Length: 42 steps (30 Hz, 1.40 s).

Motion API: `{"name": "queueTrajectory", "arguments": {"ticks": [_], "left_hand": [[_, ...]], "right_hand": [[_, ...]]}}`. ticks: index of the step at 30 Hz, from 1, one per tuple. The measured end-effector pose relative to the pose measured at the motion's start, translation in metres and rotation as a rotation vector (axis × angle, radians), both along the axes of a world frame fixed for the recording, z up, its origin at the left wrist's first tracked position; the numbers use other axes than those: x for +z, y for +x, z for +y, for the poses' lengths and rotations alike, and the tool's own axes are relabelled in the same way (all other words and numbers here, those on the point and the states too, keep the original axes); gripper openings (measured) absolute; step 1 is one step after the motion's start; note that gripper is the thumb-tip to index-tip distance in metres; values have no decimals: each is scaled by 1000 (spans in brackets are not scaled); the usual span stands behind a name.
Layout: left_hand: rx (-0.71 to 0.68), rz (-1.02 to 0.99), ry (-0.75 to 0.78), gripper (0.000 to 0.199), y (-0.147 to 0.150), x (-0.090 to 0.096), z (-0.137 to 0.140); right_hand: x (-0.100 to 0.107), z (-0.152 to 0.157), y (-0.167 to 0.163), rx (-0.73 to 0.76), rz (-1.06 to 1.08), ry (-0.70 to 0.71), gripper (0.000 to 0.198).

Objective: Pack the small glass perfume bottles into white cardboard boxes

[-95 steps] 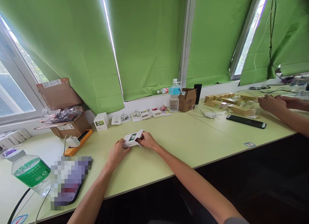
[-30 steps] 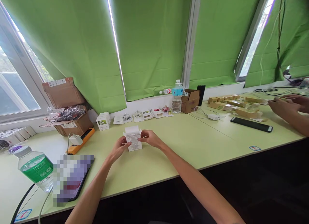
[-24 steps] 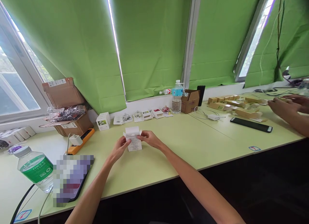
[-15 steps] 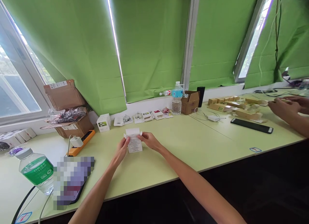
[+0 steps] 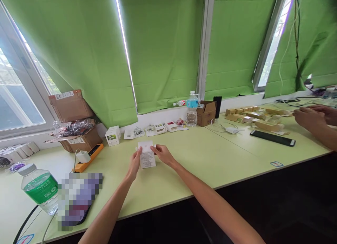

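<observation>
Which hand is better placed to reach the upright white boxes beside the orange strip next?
Probably the left hand: it's nearer the upright white boxes than the right hand, though both hold the printed white box.

White carton (image 5: 148, 159) got turned: picture side showed earlier, text side had replaced it. Open end swung from right to top. Thumb of the left hand (image 5: 134, 162) moved up off the print to the top flap (image 5: 145, 146); right hand's (image 5: 162, 154) edged up too.

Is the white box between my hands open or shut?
Open: the white box has small side flaps sticking out at its top.
</observation>
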<state>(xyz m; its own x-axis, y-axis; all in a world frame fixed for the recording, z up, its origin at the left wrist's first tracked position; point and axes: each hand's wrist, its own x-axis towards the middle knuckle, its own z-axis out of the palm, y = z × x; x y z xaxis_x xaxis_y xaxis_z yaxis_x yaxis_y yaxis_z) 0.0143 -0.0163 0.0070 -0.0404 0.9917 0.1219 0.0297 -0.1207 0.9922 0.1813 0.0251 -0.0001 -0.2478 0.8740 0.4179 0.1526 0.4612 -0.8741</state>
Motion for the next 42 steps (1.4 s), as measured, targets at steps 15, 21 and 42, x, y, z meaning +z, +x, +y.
{"name": "queueTrajectory", "arguments": {"ticks": [15,21,42], "left_hand": [[-28,22,99,65,8,-7,-5],[-2,67,92,64,7,-13,0],[-36,-73,83,44,7,-9,-3]], "right_hand": [[-2,-4,-7,36,102,-68,49],[0,-9,-8,17,116,-71,49],[0,-10,-7,73,140,-124,34]]}}
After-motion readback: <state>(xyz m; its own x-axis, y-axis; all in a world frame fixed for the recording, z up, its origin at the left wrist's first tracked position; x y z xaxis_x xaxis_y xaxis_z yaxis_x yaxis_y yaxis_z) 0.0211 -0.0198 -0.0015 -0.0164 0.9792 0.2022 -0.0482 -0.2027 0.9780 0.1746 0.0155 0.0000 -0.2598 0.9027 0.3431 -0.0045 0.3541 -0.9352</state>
